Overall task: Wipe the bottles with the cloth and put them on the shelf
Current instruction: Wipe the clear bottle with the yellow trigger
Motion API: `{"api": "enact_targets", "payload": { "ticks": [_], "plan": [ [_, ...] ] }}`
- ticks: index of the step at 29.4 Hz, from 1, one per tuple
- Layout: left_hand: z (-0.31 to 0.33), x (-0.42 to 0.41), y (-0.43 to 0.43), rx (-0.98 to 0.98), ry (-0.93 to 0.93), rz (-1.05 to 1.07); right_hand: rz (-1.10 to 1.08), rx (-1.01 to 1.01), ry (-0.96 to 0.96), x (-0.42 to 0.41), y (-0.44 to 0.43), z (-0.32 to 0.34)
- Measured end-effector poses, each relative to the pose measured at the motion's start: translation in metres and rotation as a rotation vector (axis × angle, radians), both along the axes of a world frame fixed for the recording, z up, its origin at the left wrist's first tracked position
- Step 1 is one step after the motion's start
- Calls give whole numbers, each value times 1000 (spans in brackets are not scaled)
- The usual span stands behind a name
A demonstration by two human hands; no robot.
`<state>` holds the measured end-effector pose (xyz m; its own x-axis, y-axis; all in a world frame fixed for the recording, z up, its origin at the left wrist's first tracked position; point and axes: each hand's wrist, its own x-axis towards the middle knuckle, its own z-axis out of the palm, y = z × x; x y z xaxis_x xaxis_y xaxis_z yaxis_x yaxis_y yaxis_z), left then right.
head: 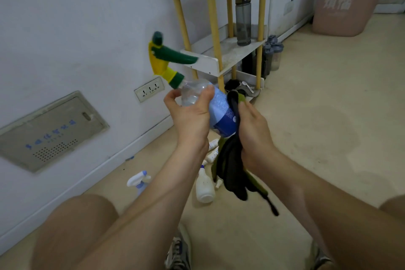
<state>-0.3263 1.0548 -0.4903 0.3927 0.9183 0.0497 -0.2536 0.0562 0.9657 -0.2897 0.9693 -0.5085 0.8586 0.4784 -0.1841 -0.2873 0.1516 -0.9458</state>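
Note:
My left hand (192, 114) grips a clear spray bottle (221, 112) with a blue label and a yellow-green trigger head, held tilted in the air in front of the shelf. My right hand (254, 129) holds a dark cloth (232, 169) against the bottle's lower end; the cloth hangs down below it. The white shelf (230, 55) with yellow posts stands against the wall, with a tall dark grey bottle (243, 17) upright on its middle board. On the floor below my hands lie a white bottle (205, 186), a white-blue spray bottle (139, 180) and small white bottles (212, 149).
A pink bin (344, 2) stands at the back right. Grey shaker bottles (272, 52) stand on the floor beside the shelf, and a dark heap with a spoon (247, 86) lies at its foot. A wall socket (149, 91) and grey panel (50, 131) are left. My knees and shoes fill the bottom.

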Motion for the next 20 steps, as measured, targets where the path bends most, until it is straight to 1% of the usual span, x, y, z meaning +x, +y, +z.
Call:
{"api": "enact_targets", "payload": {
  "ticks": [2, 3, 5, 7, 10, 12, 15, 17, 19, 20],
  "plan": [
    [5, -3, 2, -127, -141, -79, 35, 101, 254, 10, 0, 6],
    [9, -4, 3, -159, -199, -108, 66, 163, 349, 11, -1, 9],
    [15, -4, 9, -170, -267, -142, 120, 224, 438, 9, 1, 12],
    [19, -8, 15, -91, -236, -156, 163, 193, 430, 6, 3, 11],
    [17, -16, 21, 94, -40, -212, 172, 58, 361, 5, 3, 13],
    [17, -26, 25, 173, 54, -323, 167, -1, 318, 9, 1, 13],
    [28, -47, 45, 231, 153, -612, 209, -48, 318, 21, -1, 12],
    [41, -56, 59, 257, 177, -748, 280, -71, 335, 26, -1, 11],
    [49, -60, 66, 264, 187, -773, 348, -88, 353, 28, 3, 9],
    [50, -60, 65, 276, 192, -741, 370, -90, 358, 26, 4, 9]
  ]
}}
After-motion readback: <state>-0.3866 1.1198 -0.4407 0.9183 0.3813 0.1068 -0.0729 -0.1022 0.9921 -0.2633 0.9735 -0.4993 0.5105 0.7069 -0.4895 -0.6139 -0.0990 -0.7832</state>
